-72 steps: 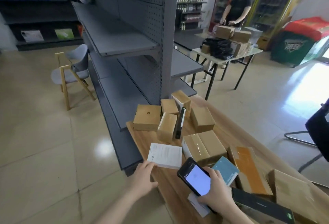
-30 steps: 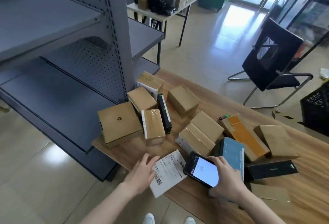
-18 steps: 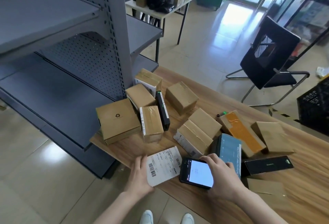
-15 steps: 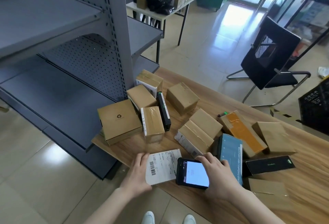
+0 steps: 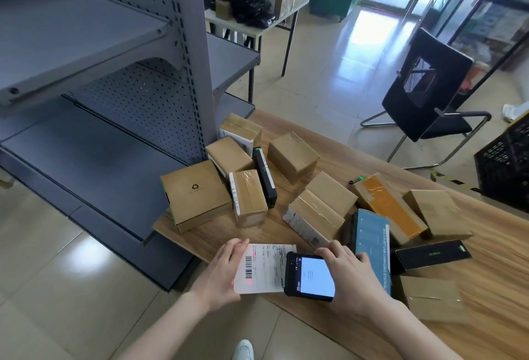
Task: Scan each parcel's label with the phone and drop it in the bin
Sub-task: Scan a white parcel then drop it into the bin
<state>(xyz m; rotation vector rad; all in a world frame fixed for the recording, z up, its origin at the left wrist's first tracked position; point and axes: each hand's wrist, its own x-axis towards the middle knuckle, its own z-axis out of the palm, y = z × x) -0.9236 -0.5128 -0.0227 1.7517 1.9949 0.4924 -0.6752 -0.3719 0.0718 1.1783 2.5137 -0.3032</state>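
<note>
My left hand (image 5: 221,273) grips the left edge of a flat white parcel (image 5: 264,266) with a barcode label, held at the near edge of the wooden table (image 5: 486,288). Red scan dots show on the label. My right hand (image 5: 347,276) holds a black phone (image 5: 310,276), its lit screen facing up, just right of the parcel and overlapping its edge. Several brown cardboard parcels (image 5: 197,195) lie spread over the table beyond my hands. A black crate (image 5: 506,165) stands on the floor at the far right.
A grey metal shelf unit (image 5: 114,73) stands at the left against the table corner. A blue box (image 5: 372,245) and a flat black box (image 5: 430,255) lie by my right hand. A black chair (image 5: 426,84) stands behind the table. A far table (image 5: 286,13) carries boxes.
My view dropped from the room to the table. My left hand pulled the white parcel toward me and squared it up; the phone moved left over its edge, and red scan dots now show on the label.
</note>
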